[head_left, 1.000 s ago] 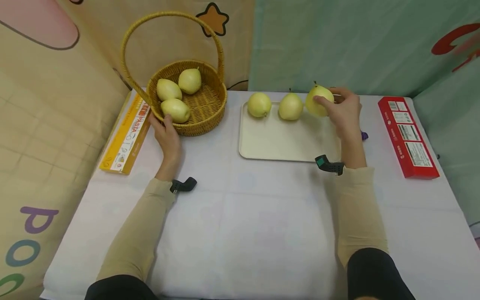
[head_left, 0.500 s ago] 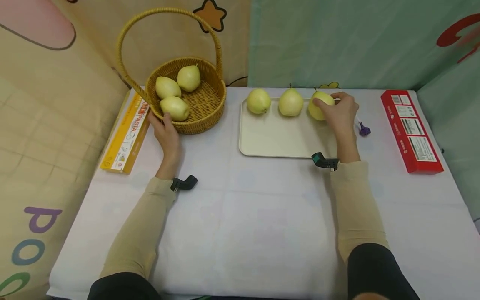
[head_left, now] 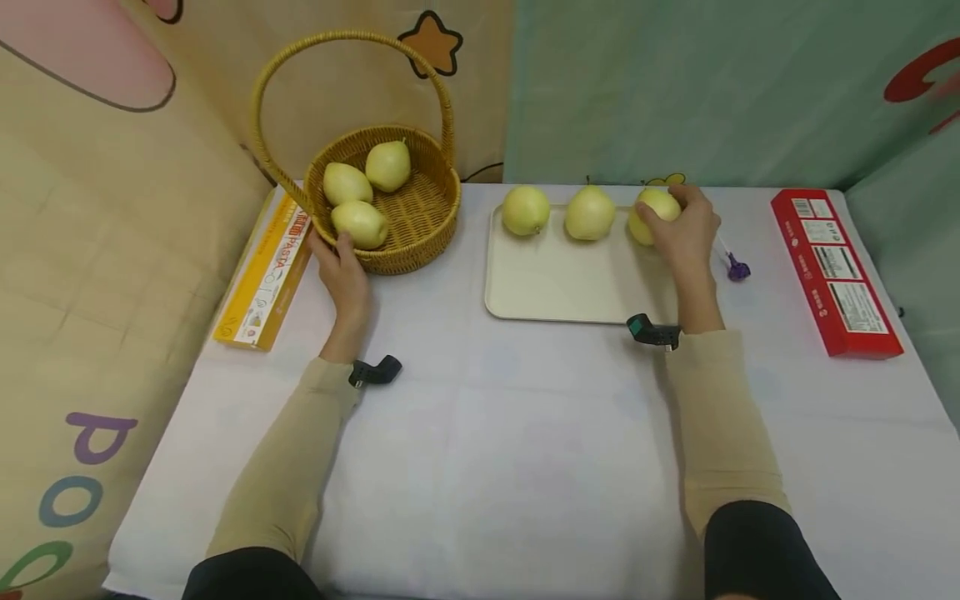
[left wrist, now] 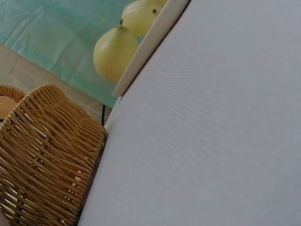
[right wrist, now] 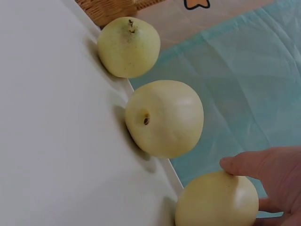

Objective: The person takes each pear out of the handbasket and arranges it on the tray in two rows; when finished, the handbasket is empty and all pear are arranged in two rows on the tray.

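Green and beige cloths (head_left: pixel 675 100) hang behind a white-covered counter (head_left: pixel 480 467). From the head camera, the left hand (head_left: pixel 345 279) holds the near left side of a wicker basket (head_left: pixel 405 260), its thumb at the rim; three pears (head_left: pixel 360 224) lie inside. On a cream tray (head_left: pixel 558 287), the right hand (head_left: pixel 690 237) grasps the rightmost pear (head_left: pixel 655 215), thumb on one side, fingers on the other. Beside it, a middle pear (head_left: pixel 590 213) and a left pear (head_left: pixel 525 210) complete a row along the far edge. Near the right hand lies a small purple item (head_left: pixel 738 268); a yellow box (head_left: pixel 262 275) and a red box (head_left: pixel 837 275) flank everything.

From the left wrist, the basket's woven wall fills the lower left; that hand's grip cannot be told there.

From the right wrist, the thumb presses the grasped pear, fingertips partly hidden behind it, both neighbours untouched.
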### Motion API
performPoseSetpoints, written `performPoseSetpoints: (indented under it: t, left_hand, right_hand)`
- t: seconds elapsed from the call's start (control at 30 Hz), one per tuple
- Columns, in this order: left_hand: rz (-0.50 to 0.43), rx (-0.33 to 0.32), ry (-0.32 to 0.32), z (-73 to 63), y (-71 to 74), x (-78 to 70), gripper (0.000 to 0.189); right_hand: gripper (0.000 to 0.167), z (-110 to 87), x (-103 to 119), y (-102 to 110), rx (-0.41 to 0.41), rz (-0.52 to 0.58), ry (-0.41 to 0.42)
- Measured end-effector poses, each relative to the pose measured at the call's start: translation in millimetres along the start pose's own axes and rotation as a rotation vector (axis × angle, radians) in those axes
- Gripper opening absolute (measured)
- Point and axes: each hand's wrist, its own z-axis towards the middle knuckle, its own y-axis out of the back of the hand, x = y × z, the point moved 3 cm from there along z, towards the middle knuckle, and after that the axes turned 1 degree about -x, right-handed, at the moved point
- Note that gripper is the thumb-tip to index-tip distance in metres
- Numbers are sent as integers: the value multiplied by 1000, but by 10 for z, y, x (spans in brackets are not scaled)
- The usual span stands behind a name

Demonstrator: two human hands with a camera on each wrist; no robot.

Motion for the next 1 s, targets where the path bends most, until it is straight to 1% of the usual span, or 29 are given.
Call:
performPoseSetpoints:
  t: [0.1, 0.2, 0.33, 0.4, 0.5, 0.63, 0.8, 1.0]
  left_hand:
    - [10, -20, 20, -39, 48, 17, 58]
    - [20, -17, 9, -48, 69, 31, 59]
    - [45, -17, -4, -36, 69, 53, 59]
    - [48, -16, -11, -28, 61, 58, 60]
    - [33, -8, -34, -10, 35, 38, 60]
    - [37, -2, -44, -5, 24, 27, 60]
    - [63, -24, -35, -27, 56, 24, 61]
    - [49, -25, -42, -37, 61, 22, 61]
  right_hand:
    - [76, -19, -8, -16, 37, -6, -8]
    - [81, -26, -13, -24, 66, -25, -6]
    - [84, -19, -21, -22, 84, -45, 11]
    - [85, -15, -32, -18, 81, -50, 7]
    - [85, -11, -52, -3, 65, -30, -18]
    - [86, -2, -88, -6, 43, -2, -44]
    - [84, 4, -112, -52, 22, 17, -42]
    - [82, 6, -116, -55, 5, 13, -10]
